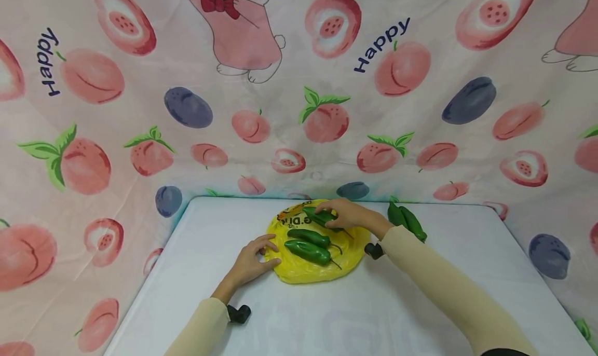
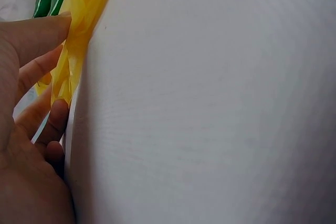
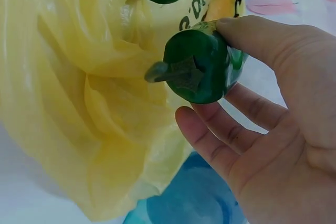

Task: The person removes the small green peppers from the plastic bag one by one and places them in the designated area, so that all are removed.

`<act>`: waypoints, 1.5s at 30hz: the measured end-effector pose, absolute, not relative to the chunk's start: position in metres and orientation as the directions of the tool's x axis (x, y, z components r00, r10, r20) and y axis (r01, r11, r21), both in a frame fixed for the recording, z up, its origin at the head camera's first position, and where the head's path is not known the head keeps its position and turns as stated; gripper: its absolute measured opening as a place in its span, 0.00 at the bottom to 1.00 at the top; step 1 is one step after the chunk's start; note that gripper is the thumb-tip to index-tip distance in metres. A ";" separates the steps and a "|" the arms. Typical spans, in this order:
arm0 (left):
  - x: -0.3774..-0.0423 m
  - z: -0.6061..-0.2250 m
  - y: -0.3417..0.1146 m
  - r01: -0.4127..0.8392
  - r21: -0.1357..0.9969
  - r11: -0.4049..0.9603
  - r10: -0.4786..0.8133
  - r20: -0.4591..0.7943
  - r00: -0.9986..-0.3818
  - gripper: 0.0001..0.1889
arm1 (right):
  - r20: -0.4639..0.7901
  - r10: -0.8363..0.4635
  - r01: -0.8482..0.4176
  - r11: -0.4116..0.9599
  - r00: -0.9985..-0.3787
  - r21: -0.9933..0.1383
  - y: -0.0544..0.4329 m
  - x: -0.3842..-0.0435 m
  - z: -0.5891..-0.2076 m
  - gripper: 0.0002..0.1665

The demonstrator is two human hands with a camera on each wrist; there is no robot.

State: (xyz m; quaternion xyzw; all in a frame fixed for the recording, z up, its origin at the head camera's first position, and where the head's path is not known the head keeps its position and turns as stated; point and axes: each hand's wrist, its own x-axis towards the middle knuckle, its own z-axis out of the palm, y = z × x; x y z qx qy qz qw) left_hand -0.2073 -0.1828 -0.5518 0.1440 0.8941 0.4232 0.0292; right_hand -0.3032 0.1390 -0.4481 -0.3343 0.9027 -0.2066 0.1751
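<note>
Lying near the yellow bag (image 1: 303, 274) — two green peppers (image 1: 412, 222).

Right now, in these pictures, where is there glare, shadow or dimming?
Head view: a faint shadow below the right sleeve on the white tabletop; left wrist: the tabletop dims toward the right; right wrist: glints on the held green pepper and yellow plastic bag.

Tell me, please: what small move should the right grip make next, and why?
Perhaps set the held pepper down on the yellow bag, then let go. The right grip has it over the bag, two other peppers lie there, and the left grip touches the bag's edge, so it might steady it.
</note>
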 end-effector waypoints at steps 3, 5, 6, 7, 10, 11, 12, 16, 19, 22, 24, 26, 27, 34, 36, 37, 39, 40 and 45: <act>-0.206 -0.554 -0.183 0.220 0.772 0.596 0.278 0.058 -0.959 0.10 | -0.159 -0.682 -0.540 0.680 -0.714 -0.496 0.144 -0.301 -0.447 0.26; -0.206 -0.555 -0.183 0.214 0.777 0.593 0.276 0.054 -0.960 0.10 | -0.141 -0.690 -0.547 0.667 -0.710 -0.506 0.148 -0.299 -0.446 0.26; -0.206 -0.556 -0.183 0.214 0.777 0.592 0.276 0.054 -0.960 0.10 | -0.134 -0.691 -0.546 0.661 -0.710 -0.515 0.150 -0.298 -0.446 0.26; -0.205 -0.556 -0.183 0.213 0.778 0.591 0.276 0.053 -0.960 0.11 | -0.130 -0.692 -0.544 0.656 -0.710 -0.523 0.153 -0.296 -0.445 0.26; -0.205 -0.557 -0.184 0.215 0.777 0.591 0.276 0.055 -0.960 0.10 | -0.114 -0.686 -0.533 0.648 -0.718 -0.544 0.161 -0.294 -0.444 0.27; -0.204 -0.557 -0.184 0.216 0.776 0.592 0.277 0.056 -0.959 0.10 | -0.107 -0.685 -0.531 0.645 -0.721 -0.550 0.164 -0.293 -0.443 0.26; -0.204 -0.557 -0.184 0.218 0.775 0.593 0.277 0.058 -0.959 0.10 | -0.103 -0.680 -0.524 0.644 -0.726 -0.557 0.167 -0.293 -0.444 0.27; -0.204 -0.557 -0.184 0.236 0.769 0.594 0.282 0.075 -0.956 0.10 | -0.079 -0.665 -0.506 0.634 -0.743 -0.585 0.179 -0.291 -0.442 0.27; -0.205 -0.557 -0.184 0.244 0.764 0.597 0.287 0.081 -0.955 0.10 | -0.065 -0.652 -0.495 0.633 -0.756 -0.595 0.187 -0.288 -0.438 0.27; -0.207 -0.557 -0.185 0.238 0.765 0.598 0.286 0.074 -0.955 0.10 | -0.043 -0.637 -0.493 0.636 -0.770 -0.594 0.196 -0.285 -0.435 0.27; -0.207 -0.556 -0.184 0.230 0.767 0.599 0.283 0.066 -0.957 0.10 | -0.017 -0.635 -0.507 0.632 -0.772 -0.586 0.203 -0.283 -0.433 0.27; -0.208 -0.556 -0.184 0.229 0.766 0.601 0.281 0.066 -0.957 0.10 | 0.006 -0.630 -0.515 0.628 -0.776 -0.583 0.209 -0.281 -0.433 0.27; -0.208 -0.556 -0.184 0.229 0.766 0.601 0.281 0.066 -0.957 0.10 | 0.021 -0.632 -0.526 0.625 -0.775 -0.576 0.212 -0.281 -0.432 0.27; -0.209 -0.556 -0.183 0.223 0.770 0.598 0.276 0.063 -0.959 0.10 | 0.028 -0.596 -0.496 0.640 -0.803 -0.587 0.234 -0.277 -0.430 0.27; -0.209 -0.555 -0.184 0.231 0.767 0.599 0.281 0.069 -0.957 0.10 | 0.026 -0.581 -0.482 0.648 -0.813 -0.589 0.240 -0.275 -0.429 0.28; -0.210 -0.555 -0.184 0.236 0.765 0.600 0.284 0.073 -0.956 0.10 | 0.030 -0.576 -0.480 0.651 -0.817 -0.588 0.243 -0.275 -0.429 0.28; -0.210 -0.555 -0.184 0.244 0.762 0.600 0.290 0.077 -0.954 0.11 | 0.038 -0.556 -0.475 0.669 -0.830 -0.572 0.249 -0.274 -0.428 0.30; -0.209 -0.555 -0.184 0.248 0.762 0.598 0.293 0.080 -0.953 0.11 | 0.044 -0.550 -0.474 0.674 -0.834 -0.566 0.252 -0.273 -0.428 0.30; -0.209 -0.554 -0.185 0.257 0.765 0.591 0.301 0.087 -0.950 0.11 | 0.047 -0.511 -0.450 0.706 -0.859 -0.548 0.267 -0.270 -0.426 0.31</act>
